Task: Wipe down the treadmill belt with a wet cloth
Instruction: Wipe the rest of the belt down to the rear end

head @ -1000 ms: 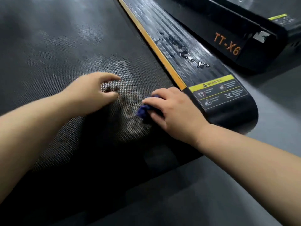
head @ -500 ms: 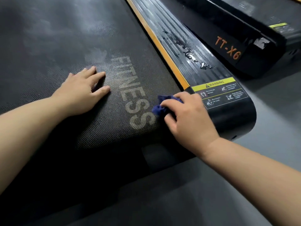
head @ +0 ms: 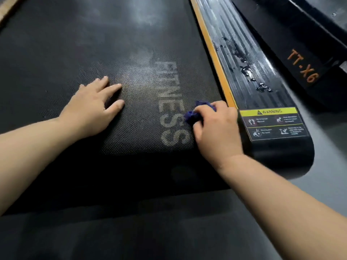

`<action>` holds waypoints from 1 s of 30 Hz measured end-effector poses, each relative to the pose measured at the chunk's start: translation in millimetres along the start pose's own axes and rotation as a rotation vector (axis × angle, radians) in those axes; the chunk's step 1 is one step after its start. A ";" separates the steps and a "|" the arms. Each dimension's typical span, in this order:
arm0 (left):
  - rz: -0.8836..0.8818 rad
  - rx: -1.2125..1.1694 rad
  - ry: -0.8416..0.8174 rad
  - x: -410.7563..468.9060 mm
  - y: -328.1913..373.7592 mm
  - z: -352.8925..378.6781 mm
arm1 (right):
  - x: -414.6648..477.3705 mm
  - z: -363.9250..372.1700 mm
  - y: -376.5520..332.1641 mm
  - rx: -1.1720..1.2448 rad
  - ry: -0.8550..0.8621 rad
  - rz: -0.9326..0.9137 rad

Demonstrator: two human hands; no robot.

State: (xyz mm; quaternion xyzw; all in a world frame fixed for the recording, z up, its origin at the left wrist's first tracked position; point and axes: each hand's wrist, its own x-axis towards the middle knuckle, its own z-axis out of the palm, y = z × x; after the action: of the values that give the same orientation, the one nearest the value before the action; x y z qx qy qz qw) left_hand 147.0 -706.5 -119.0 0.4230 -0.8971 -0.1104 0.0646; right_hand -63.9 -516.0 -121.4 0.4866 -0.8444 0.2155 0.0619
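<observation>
Fingers (head: 201, 126) of our right hand (head: 217, 128) are curling round the bunched blue cloth (head: 193, 115), pressing it on the treadmill belt (head: 93, 44) beside the orange strip (head: 216, 59); our left hand (head: 92, 109) is lying flat on the belt, fingers slightly apart. Water droplets (head: 249, 72) are sitting on the side rail (head: 262, 94).

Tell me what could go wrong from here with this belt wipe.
1. The cloth is wadded small in the right hand, so it may miss patches of the belt.
2. The left hand lies flat on the belt; if the belt slides, the person might lurch.
3. Water drops on the side rail could make it slippery.
</observation>
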 end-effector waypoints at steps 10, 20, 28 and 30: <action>-0.125 0.003 -0.009 -42.0 -23.2 -5.9 | 42.5 0.4 8.9 -0.055 -0.111 -0.122; -0.154 0.081 0.078 -69.9 -45.3 -6.3 | 30.9 10.5 -14.5 0.061 -0.150 -0.389; -0.046 0.123 0.364 -73.4 -48.7 7.5 | -7.3 16.6 -59.9 0.235 -0.177 -0.381; -0.024 0.129 0.407 -74.1 -49.1 6.9 | -7.5 19.1 -62.4 0.268 -0.224 -0.507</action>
State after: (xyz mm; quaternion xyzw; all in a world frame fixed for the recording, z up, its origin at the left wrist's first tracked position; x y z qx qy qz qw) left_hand 229.1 -678.6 -139.7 0.4503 -0.8657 0.0344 0.2158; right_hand -5.1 -545.2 -121.9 0.7064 -0.6615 0.2477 -0.0447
